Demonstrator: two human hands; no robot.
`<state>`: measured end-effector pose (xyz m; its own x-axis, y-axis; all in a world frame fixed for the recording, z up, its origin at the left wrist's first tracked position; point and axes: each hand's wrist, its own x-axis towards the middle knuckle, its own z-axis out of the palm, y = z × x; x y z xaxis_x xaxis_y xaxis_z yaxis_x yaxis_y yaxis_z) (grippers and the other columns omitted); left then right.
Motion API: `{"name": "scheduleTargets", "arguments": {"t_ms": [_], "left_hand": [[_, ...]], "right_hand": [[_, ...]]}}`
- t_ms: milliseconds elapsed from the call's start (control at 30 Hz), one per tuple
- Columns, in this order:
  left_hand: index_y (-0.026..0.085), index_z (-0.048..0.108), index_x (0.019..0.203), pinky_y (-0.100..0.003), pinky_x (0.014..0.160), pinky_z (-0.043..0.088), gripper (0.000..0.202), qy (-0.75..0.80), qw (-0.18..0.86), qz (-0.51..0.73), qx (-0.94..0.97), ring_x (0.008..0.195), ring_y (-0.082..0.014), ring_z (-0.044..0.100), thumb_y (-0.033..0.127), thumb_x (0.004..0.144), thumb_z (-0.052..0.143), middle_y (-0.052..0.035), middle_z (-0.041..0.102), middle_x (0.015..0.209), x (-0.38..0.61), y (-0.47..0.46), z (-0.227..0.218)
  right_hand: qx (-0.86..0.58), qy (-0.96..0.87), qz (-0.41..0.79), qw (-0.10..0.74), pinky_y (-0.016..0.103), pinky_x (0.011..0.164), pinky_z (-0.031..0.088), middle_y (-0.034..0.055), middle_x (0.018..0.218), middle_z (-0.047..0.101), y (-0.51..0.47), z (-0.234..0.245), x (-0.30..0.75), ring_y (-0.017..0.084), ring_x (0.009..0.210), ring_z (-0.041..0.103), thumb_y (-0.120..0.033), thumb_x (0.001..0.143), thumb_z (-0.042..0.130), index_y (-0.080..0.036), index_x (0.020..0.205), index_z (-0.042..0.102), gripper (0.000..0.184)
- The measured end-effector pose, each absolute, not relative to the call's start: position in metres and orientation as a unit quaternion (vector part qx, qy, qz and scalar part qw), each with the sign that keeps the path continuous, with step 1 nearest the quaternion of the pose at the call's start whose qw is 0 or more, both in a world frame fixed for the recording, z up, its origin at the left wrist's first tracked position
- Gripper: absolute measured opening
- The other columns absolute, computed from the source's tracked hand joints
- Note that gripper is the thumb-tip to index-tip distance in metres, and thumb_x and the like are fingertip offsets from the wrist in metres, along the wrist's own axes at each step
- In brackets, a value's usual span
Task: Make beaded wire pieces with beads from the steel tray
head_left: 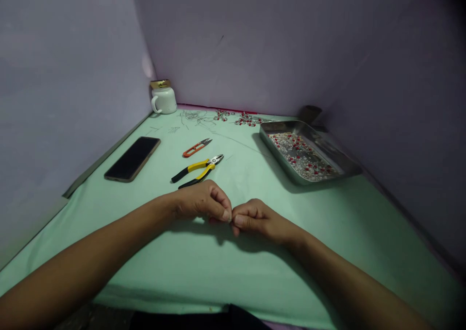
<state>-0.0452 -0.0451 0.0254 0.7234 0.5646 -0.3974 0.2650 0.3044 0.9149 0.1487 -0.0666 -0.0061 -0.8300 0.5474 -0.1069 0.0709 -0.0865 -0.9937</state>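
My left hand [206,203] and my right hand [257,218] meet fingertip to fingertip above the green cloth [174,267]. Thumb and forefinger are pinched on each hand. Whatever lies between the fingertips is too small to make out. Just beyond my left hand lie pliers [200,169] with yellow and black handles. Behind them rest orange thread snips [196,148]. A metal tray [284,167] to the right of the hands holds many small red, white and clear beads [300,155].
A smartphone [134,157] lies at the left. In the back left corner stands a white mug [164,99] with a gold lid. Thin wire pieces [196,119] and red-and-clear bead clusters [245,120] lie along the back. Walls enclose the table on the left, back and right.
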Motion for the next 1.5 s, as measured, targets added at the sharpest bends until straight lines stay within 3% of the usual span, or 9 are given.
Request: {"name": "scheduleTargets", "arguments": {"t_ms": [167,400,500,633,733,900,1100,1500], "left_hand": [[0.015,0.065,0.057,-0.022,0.049,0.033,0.005,0.349,0.732,0.170,0.559,0.047,-0.0085,0.041,0.018,0.059,0.061,0.0022,0.057,0.048,-0.045,-0.044,0.028],[0.014,0.064,0.057,-0.021,0.048,0.033,0.005,0.397,0.700,0.169,0.569,0.046,-0.0076,0.042,0.013,0.055,0.059,0.0031,0.057,0.048,-0.043,-0.044,0.035],[0.014,0.064,0.057,-0.021,0.048,0.033,0.007,0.438,0.657,0.173,0.588,0.045,-0.0077,0.042,0.014,0.054,0.058,0.0047,0.053,0.045,-0.044,-0.043,0.039],[0.014,0.061,0.053,-0.021,0.046,0.031,0.006,0.499,0.610,0.201,0.581,0.043,-0.0073,0.041,0.012,0.053,0.056,0.0058,0.049,0.042,-0.048,-0.040,0.043],[0.014,0.062,0.058,-0.021,0.046,0.032,0.003,0.521,0.594,0.261,0.554,0.044,-0.0070,0.042,0.014,0.056,0.059,0.0061,0.050,0.045,-0.049,-0.038,0.044],[0.014,0.063,0.068,-0.021,0.048,0.035,0.010,0.511,0.600,0.251,0.562,0.046,-0.0072,0.046,0.017,0.059,0.066,0.0056,0.055,0.052,-0.044,-0.042,0.041],[0.014,0.061,0.067,-0.021,0.048,0.036,0.008,0.487,0.591,0.255,0.591,0.048,-0.0074,0.046,0.021,0.063,0.063,0.0050,0.054,0.053,-0.039,-0.047,0.035],[0.017,0.056,0.059,-0.024,0.060,0.039,0.015,0.441,0.305,0.320,0.781,0.060,-0.0118,0.049,0.020,0.073,0.052,0.0010,0.056,0.060,-0.036,-0.056,0.044]], "right_hand": [[-0.271,-0.627,0.693,0.231,0.022,0.040,0.017,-0.0075,0.049,0.033,-0.067,-0.008,0.148,0.006,0.043,0.023,-0.048,0.083,0.052,-0.014,0.068,0.057,0.038],[-0.310,-0.660,0.633,0.261,0.021,0.040,0.019,-0.0074,0.049,0.031,-0.068,-0.005,0.144,0.007,0.044,0.023,-0.046,0.086,0.046,-0.015,0.068,0.055,0.036],[-0.335,-0.725,0.523,0.297,0.021,0.044,0.025,-0.0059,0.051,0.035,-0.069,-0.003,0.142,0.008,0.046,0.029,-0.038,0.087,0.043,-0.016,0.065,0.054,0.033],[-0.365,-0.801,0.342,0.328,0.022,0.053,0.034,-0.0017,0.057,0.052,-0.070,-0.008,0.141,0.010,0.051,0.043,-0.027,0.086,0.043,-0.016,0.068,0.059,0.027],[-0.380,-0.809,0.276,0.354,0.024,0.057,0.039,0.0020,0.065,0.062,-0.069,-0.013,0.141,0.012,0.057,0.052,-0.025,0.086,0.043,-0.017,0.074,0.063,0.025],[-0.391,-0.800,0.261,0.372,0.025,0.056,0.040,0.0026,0.067,0.065,-0.068,-0.017,0.140,0.012,0.056,0.054,-0.026,0.087,0.045,-0.018,0.079,0.065,0.024],[-0.391,-0.799,0.267,0.371,0.024,0.054,0.038,0.0017,0.064,0.063,-0.069,-0.016,0.138,0.011,0.053,0.050,-0.025,0.086,0.046,-0.017,0.082,0.067,0.023],[-0.398,-0.782,0.268,0.398,0.022,0.050,0.035,-0.0013,0.052,0.052,-0.072,-0.008,0.134,0.010,0.047,0.043,-0.026,0.086,0.045,-0.017,0.064,0.061,0.029]]}}
